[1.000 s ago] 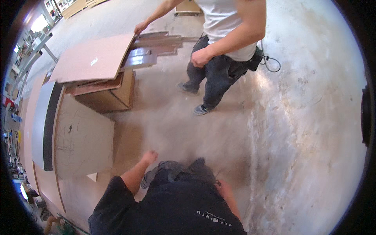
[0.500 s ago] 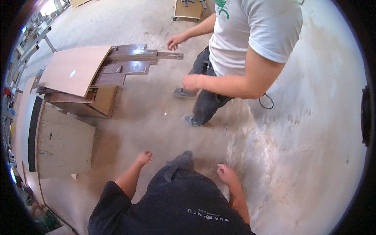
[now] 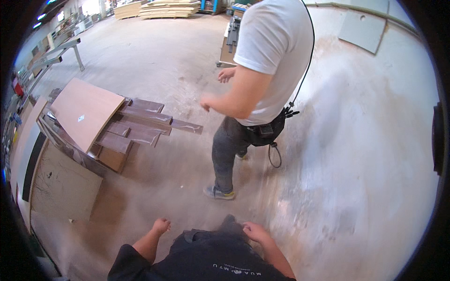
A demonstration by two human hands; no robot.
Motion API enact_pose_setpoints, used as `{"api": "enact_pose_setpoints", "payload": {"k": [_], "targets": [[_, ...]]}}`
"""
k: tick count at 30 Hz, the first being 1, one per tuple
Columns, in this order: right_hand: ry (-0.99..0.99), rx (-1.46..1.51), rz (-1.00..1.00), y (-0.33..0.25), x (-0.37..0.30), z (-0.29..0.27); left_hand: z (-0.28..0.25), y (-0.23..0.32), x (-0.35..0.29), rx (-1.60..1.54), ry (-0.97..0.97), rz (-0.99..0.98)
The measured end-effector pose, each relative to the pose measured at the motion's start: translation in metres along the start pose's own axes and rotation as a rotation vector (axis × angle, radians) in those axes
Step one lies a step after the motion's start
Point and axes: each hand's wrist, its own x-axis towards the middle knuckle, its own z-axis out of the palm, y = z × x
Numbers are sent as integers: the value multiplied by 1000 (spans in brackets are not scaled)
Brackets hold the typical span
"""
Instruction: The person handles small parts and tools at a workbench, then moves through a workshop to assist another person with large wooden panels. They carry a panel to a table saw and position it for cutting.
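My left hand (image 3: 162, 225) hangs in the air at the lower middle, fingers loosely bent and holding nothing that I can see. To its right, my right hand (image 3: 254, 231) is held in front of my body with slack fingers and nothing visible in it. Neither hand touches any object. Ahead of me stands a co-worker (image 3: 276, 61) in a white T-shirt and dark trousers, with a dark pouch (image 3: 267, 131) and cables at the waist. Both of the co-worker's hands show in front of the body, with nothing visible in them.
At left, a pinkish-brown panel (image 3: 86, 110) lies on several dark, film-wrapped boards (image 3: 145, 119) that jut out rightward. Nearer is a pale, scribbled panel (image 3: 65, 182). Farther off are a wheeled cart (image 3: 229, 47), stacked boards (image 3: 168, 8), a metal frame (image 3: 58, 54) and a wall-side panel (image 3: 363, 30).
The view has tilted up, bringing in more of the far floor and stacked boards. The co-worker has turned and stepped, now showing their side and the waist pouch. My hands remain off every object.
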Motion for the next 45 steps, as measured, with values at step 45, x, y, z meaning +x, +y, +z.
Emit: {"api": "enact_pose_setpoints", "payload": {"k": [45], "targets": [[-37, 133, -2017, -609, 709, -621, 119, 553, 319, -1002, 385, -600]]}}
